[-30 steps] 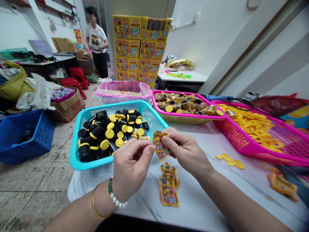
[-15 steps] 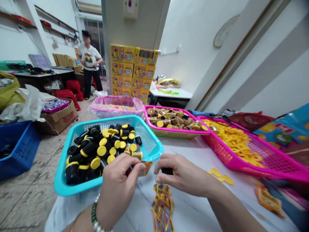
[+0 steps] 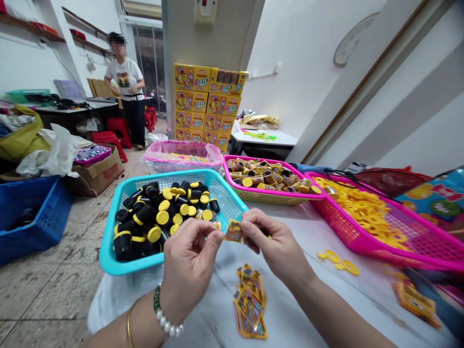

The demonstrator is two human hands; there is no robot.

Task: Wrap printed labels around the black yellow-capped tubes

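A small orange printed label (image 3: 233, 231) spans the gap between my two hands. My left hand (image 3: 192, 263), with a bead bracelet at the wrist, is closed in a pinch at the label's left edge. The fingers of my right hand (image 3: 271, 241) are curled, and its thumb touches the label's right edge. A bit of yellow shows in that palm; the black canister held there is mostly hidden. Below the hands a loose pile of similar labels (image 3: 251, 307) lies on the white marbled table (image 3: 300, 314). Beside my left hand stands a turquoise basket (image 3: 108, 244) of black canisters with yellow caps (image 3: 154, 234).
Behind are a pink basket (image 3: 266, 194) of labelled canisters and a lined pink basket (image 3: 152, 157). At right, another pink basket (image 3: 427, 241) holds yellow rings (image 3: 366, 212). Loose yellow rings (image 3: 339, 262) lie nearby. Yellow boxes (image 3: 206, 104) are stacked behind; a person (image 3: 126, 89) stands farther back.
My right hand has turned and come up to the label, so the black canister is now mostly hidden in its fingers. The view has shifted slightly; the person at the back has moved a little.
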